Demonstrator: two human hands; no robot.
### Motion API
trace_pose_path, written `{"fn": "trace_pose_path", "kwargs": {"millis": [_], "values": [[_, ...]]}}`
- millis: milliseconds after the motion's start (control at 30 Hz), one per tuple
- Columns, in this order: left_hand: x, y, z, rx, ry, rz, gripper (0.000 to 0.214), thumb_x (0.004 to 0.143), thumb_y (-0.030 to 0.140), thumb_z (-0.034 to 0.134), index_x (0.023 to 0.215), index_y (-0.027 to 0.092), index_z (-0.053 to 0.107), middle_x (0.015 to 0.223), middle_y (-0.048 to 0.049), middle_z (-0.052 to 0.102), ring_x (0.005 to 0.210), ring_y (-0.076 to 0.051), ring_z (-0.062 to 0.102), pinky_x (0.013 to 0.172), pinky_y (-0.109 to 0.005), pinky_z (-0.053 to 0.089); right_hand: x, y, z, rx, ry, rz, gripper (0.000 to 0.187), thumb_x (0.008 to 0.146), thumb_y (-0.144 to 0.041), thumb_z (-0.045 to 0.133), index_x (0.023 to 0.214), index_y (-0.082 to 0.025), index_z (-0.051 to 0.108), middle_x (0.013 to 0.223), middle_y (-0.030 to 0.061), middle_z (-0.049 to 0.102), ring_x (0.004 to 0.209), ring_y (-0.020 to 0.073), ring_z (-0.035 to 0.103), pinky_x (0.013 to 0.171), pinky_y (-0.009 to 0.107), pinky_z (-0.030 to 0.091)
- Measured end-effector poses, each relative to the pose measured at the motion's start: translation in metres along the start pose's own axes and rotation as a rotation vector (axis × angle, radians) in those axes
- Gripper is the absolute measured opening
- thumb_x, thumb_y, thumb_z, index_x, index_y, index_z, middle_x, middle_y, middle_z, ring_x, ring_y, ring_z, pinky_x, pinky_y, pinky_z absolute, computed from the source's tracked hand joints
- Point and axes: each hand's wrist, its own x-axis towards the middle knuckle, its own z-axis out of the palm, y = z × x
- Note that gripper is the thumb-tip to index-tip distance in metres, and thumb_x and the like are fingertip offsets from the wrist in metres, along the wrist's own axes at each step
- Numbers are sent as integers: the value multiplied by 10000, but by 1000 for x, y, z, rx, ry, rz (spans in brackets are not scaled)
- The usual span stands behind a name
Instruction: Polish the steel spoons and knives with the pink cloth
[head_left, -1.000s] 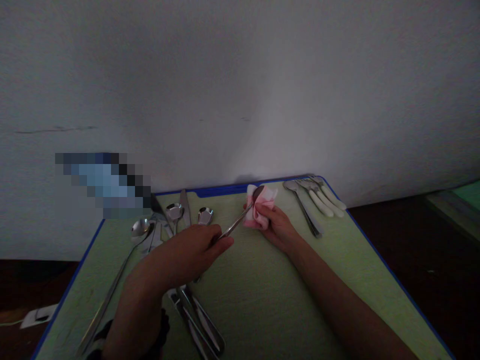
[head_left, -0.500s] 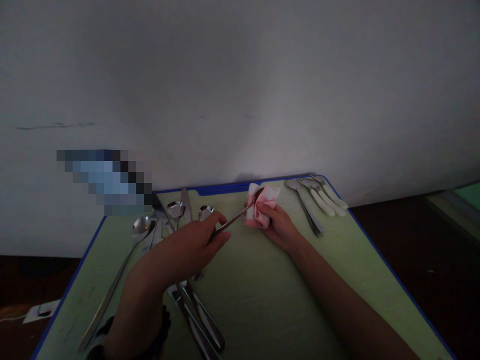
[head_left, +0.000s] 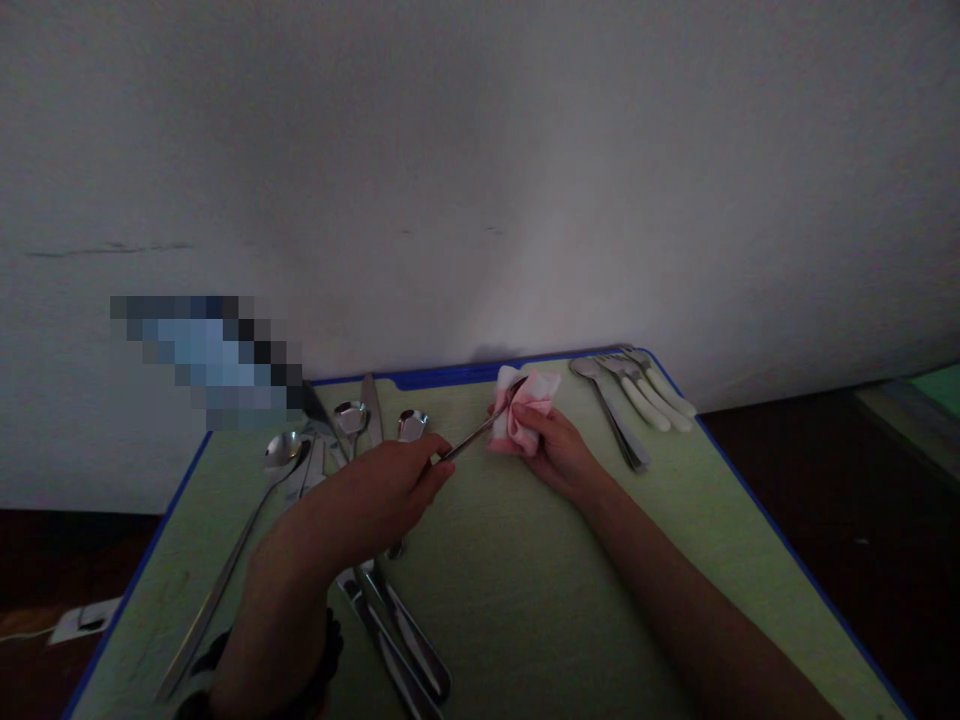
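My left hand point(head_left: 401, 475) is closed round the handle end of a metal spoon point(head_left: 474, 437), which slants up to the right. The spoon's far end lies in a pink and white cloth point(head_left: 511, 425) that partly covers it. My right hand point(head_left: 555, 440) pinches this cloth round the spoon, thumb on top. Below and left of my left hand lie several table knives point(head_left: 405, 640), partly hidden by my forearm. Just beyond its fingers is a square-bowled spoon point(head_left: 412, 425).
A green table point(head_left: 555, 600) with a blue rim stands against a pale wall point(head_left: 480, 180). Right of my hands lie a spoon point(head_left: 611, 415) and white-handled forks point(head_left: 645, 395). A long spoon point(head_left: 225, 575) rests at the left. A blurred-out bright object point(head_left: 214, 360) stands at the back left.
My left hand has shifted slightly up and left, with its fingers closer together on the spoon handle. The right hand and the cloth stay almost where they were.
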Motion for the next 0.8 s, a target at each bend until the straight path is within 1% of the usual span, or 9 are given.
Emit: {"fn": "trace_pose_path", "kwargs": {"millis": [100,400,567,800], "values": [[0,2,-1,4,-7,14,303,917,358,322,980,183,561,846,-53,625,769,-195,583,638,-276,398,0,0,-1,1,-9,-1,251,659,-251,730,887,-185,650,805,0,665,697,132,602,556,248,555],[-1,4,-1,1,10,15,310,914,387,334,1007,193,557,863,-48,634,786,-200,590,657,-285,404,1,0,1,2,4,0,230,661,-246,728,865,-169,656,823,14,674,711,133,602,570,240,552],[0,3,-1,5,6,35,322,910,390,327,1017,193,557,883,-54,639,807,-202,593,673,-284,415,0,-1,2,-13,1,-12,224,673,-236,715,877,-182,642,859,16,680,721,135,604,578,247,548],[0,0,0,11,14,8,352,912,391,342,1128,196,540,845,-47,645,761,-194,596,660,-279,412,-2,-2,3,-28,14,-5,236,668,-245,713,885,-190,636,857,25,683,728,152,611,569,257,550]]}}
